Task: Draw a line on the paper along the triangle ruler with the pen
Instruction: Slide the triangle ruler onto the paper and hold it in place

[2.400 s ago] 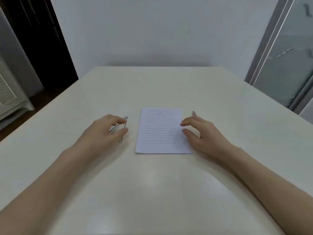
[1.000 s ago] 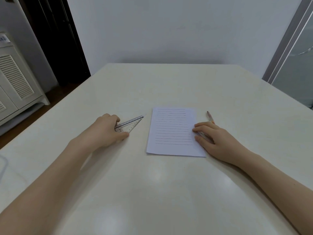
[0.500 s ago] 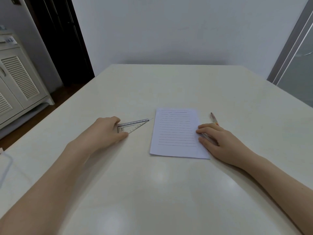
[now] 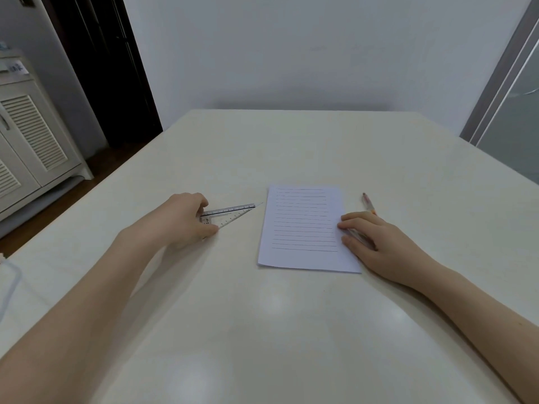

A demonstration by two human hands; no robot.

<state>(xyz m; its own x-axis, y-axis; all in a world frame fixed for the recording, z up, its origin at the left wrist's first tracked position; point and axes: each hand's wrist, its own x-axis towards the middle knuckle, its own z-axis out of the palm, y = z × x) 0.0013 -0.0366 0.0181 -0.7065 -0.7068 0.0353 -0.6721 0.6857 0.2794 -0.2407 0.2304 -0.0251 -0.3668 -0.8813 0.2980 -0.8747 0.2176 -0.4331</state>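
left hand [image 4: 186,220] pinching wide end of clear triangle ruler [image 4: 230,214], flat on tabletop [image 4: 291,330], tip toward 3 o'clock, just short of paper | right hand [image 4: 376,240] curled over pen [image 4: 368,205], fingertips on paper's right edge; pen tip juts at 12 o'clock | lined paper [image 4: 303,228] flat between hands

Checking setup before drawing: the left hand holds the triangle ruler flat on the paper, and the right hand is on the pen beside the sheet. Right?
Not quite. In the head view the triangle ruler under the left hand lies on the table, left of the paper. The right hand is on the pen.
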